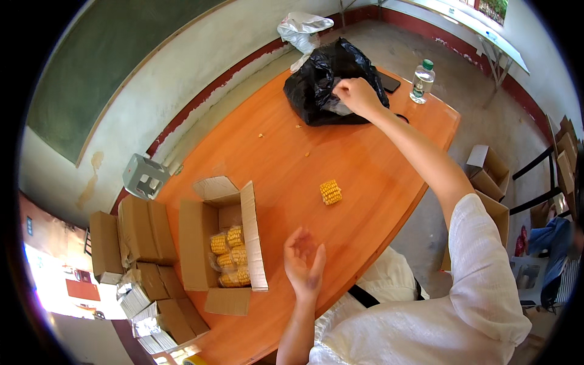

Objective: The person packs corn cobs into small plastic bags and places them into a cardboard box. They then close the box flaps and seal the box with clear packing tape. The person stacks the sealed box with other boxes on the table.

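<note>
Left hand [302,266] spreads loosely; right hand [358,96], grasp unclear, curls at the one-o'clock black bag [304,91], bottle label [417,93] unreadable.

corn piece [331,192], yellow in a rowed kernel pattern; open carton [191,243], plain brown; bag [317,73], black. counter [274,164], orange-brown; bottle [421,84], clear, cap [427,64] green. chalkboard [109,61], dark green; stool [145,174], grey; wall [176,76], off-white above a dark red band [236,73].

A crumpled black bag [305,100] and one short yellow corn piece [331,192] lie well apart; wrapped pieces [239,254] sit inside an open carton [193,246]
</note>
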`<state>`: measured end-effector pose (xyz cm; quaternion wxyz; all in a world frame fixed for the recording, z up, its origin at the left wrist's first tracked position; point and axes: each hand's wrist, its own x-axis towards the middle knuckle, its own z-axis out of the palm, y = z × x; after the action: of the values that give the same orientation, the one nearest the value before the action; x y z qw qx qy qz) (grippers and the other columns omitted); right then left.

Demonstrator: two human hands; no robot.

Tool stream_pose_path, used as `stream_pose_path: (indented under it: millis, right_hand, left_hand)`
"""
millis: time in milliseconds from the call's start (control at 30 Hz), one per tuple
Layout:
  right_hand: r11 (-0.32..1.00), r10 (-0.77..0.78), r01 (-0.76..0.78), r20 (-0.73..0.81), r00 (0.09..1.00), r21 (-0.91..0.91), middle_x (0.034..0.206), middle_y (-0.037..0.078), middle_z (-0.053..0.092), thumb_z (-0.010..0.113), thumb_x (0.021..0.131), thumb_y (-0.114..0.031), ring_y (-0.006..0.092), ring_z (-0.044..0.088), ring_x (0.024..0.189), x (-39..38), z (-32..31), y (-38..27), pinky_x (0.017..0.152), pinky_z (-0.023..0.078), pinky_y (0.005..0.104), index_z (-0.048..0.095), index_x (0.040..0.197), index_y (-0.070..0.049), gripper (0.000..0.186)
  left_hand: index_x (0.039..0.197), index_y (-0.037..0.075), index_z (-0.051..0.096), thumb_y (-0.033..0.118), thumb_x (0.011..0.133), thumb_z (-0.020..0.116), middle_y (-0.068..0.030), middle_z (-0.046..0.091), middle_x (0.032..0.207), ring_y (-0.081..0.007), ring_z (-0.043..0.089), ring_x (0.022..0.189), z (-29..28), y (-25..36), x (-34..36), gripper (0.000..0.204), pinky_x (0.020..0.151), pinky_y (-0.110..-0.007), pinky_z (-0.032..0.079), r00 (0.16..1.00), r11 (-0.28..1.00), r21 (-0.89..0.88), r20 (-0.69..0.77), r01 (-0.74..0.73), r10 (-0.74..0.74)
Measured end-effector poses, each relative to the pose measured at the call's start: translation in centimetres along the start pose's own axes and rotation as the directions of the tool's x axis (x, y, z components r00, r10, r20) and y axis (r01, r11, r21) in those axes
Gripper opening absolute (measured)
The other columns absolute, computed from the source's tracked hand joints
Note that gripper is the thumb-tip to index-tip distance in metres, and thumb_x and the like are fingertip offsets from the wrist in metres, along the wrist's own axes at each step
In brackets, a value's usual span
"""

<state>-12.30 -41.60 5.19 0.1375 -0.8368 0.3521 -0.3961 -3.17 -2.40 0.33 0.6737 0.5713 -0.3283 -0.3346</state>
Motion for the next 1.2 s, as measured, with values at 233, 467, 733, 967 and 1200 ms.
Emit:
stream_pose_path:
  millis: [233, 467, 733, 967, 1200]
  right_hand:
    - [0.861, -0.042, 0.244, 0.417, 0.908, -0.446, 0.121, 0.019, 0.057, 0.046, 0.087, -0.007, 0.0364, 0.056, 0.108, 2.0, 2.9, -1.4, 0.1, 0.038, 0.0408, 0.064, 0.117, -0.022, 0.038]
    - [0.997, -0.056, 0.012, 0.588, 0.807, 0.079, 0.136, 0.016, 0.05, 0.037, 0.074, 0.013, 0.0311, 0.052, 0.12, 7.0, 1.2, -4.7, 0.097, 0.043, 0.0334, 0.034, 0.144, -0.013, 0.074]
    - [0.993, 0.094, -0.102, 0.128, 0.987, 0.057, 0.087, 0.013, 0.067, 0.059, 0.073, -0.003, 0.0309, 0.066, 0.085, 6.4, 4.9, -2.2, 0.075, 0.051, 0.0375, 0.059, 0.091, -0.005, 0.018]
    - [0.929, -0.176, 0.251, 0.274, 0.946, -0.273, 0.104, 0.015, 0.066, 0.066, 0.073, -0.017, 0.0343, 0.062, 0.097, 2.8, 10.6, 3.2, 0.084, 0.051, 0.0405, 0.074, 0.093, -0.016, 0.022]
    - [1.0, -0.006, 0.007, 0.156, 0.988, -0.005, 0.086, 0.015, 0.07, 0.076, 0.067, -0.02, 0.0296, 0.067, 0.083, 2.8, 7.4, -1.7, 0.076, 0.053, 0.038, 0.073, 0.085, -0.006, 0.023]
  left_hand:
    - [0.127, 0.001, 0.044, -0.008, 0.08, 0.062, -0.0106, 0.053, 0.115, -0.0176, 0.057, 0.101, -0.3, -1.0, 0.3, 0.051, 0.086, -0.029, 0.049, 1.0, 0.999, 0.042, -0.001, 0.009, -0.009]
    - [0.126, 0.001, 0.043, -0.009, 0.08, 0.062, -0.0113, 0.055, 0.112, -0.017, 0.058, 0.099, -0.2, -1.2, 0.3, 0.051, 0.084, -0.028, 0.05, 0.999, 0.998, 0.06, -0.018, 0.032, -0.031]
    - [0.124, 0.001, 0.045, -0.008, 0.081, 0.062, -0.0098, 0.056, 0.11, -0.0158, 0.058, 0.098, -0.2, -1.4, 0.1, 0.048, 0.083, -0.027, 0.05, 1.0, 0.999, 0.034, -0.005, 0.005, -0.004]
    - [0.123, 0.002, 0.047, -0.006, 0.082, 0.063, -0.0074, 0.057, 0.107, -0.0138, 0.058, 0.098, 0.2, -1.2, 0.2, 0.045, 0.082, -0.026, 0.049, 0.999, 0.999, 0.041, 0.03, 0.011, -0.013]
    - [0.121, 0.0, 0.048, -0.005, 0.082, 0.062, -0.0072, 0.057, 0.106, -0.0134, 0.058, 0.096, -0.5, -0.4, -0.3, 0.042, 0.083, -0.026, 0.049, 1.0, 0.999, 0.032, -0.014, -0.014, 0.015]
